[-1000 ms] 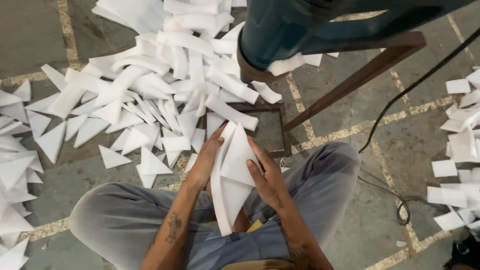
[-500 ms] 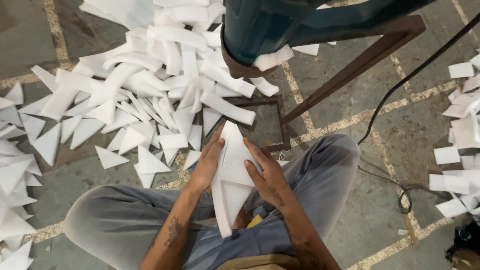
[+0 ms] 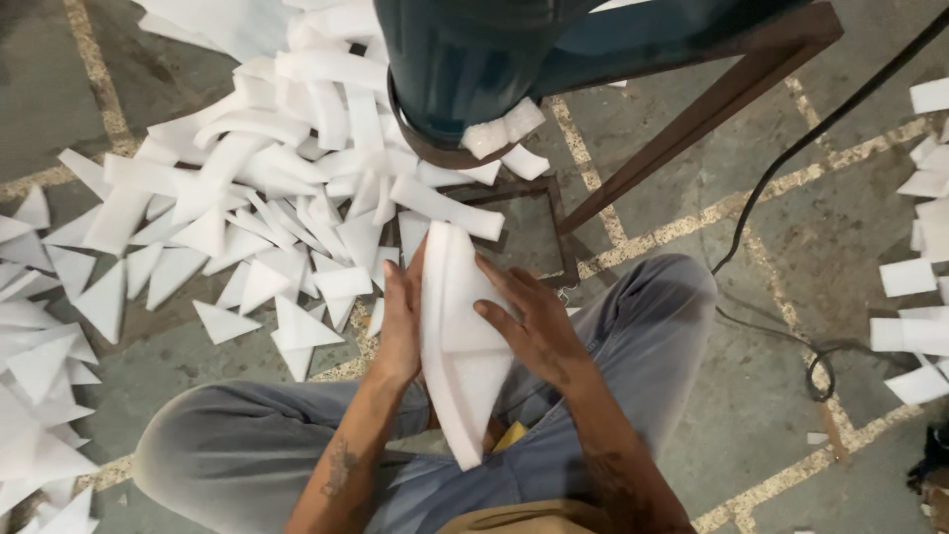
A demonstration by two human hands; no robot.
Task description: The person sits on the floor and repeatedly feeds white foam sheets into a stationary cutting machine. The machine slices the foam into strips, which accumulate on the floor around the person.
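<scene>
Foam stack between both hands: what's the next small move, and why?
Probably square it up: press the palms together and tap the edges level. The white foam stack stands on edge between the left hand and right hand, its sheets uneven at the lower end, over the lap beside the loose offcut pile.

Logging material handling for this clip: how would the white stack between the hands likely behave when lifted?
The white foam stack, pressed between left hand and right hand, probably weighs little. Its curved edge suggests it flexes. Separate sheets could slip apart unless squeezed.
</scene>
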